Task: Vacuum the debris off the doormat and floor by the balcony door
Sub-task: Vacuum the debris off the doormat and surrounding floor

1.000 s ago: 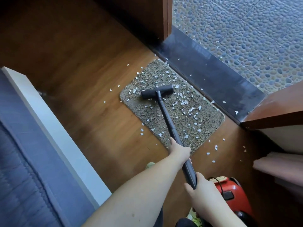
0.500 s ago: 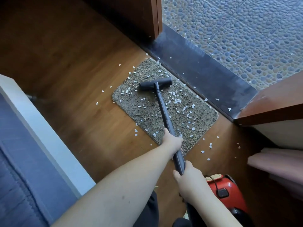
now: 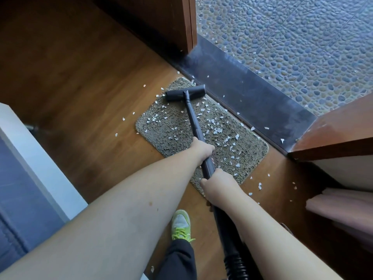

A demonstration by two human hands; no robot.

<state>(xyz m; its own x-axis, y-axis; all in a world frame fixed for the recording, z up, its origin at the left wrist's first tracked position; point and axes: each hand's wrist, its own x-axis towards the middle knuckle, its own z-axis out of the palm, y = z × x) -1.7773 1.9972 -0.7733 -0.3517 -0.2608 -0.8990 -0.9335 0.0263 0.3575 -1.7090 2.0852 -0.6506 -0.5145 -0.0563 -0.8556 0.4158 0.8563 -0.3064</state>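
A brown-grey doormat [image 3: 173, 136] lies on the wooden floor beside the dark door threshold [image 3: 252, 98]. White debris flakes [image 3: 216, 130] are scattered over the mat, the floor around it and the threshold. The vacuum's black floor head [image 3: 185, 92] sits at the mat's far end. Its dark wand [image 3: 193, 120] runs back toward me. My left hand [image 3: 201, 148] grips the wand midway. My right hand [image 3: 219, 186] grips it lower down, just above the ribbed hose [image 3: 236, 265].
A white-edged blue bed or sofa [image 3: 30, 164] fills the left side. Wooden door frames stand at the top [image 3: 181, 23] and at the right [image 3: 339, 134]. Pebbled balcony floor [image 3: 292, 43] lies beyond the threshold. My foot in a green sneaker [image 3: 180, 225] stands on the floor below the mat.
The floor head has slid forward from the mat's middle to its far end near the threshold. Both arms have stretched out. The red vacuum body has dropped out of view.
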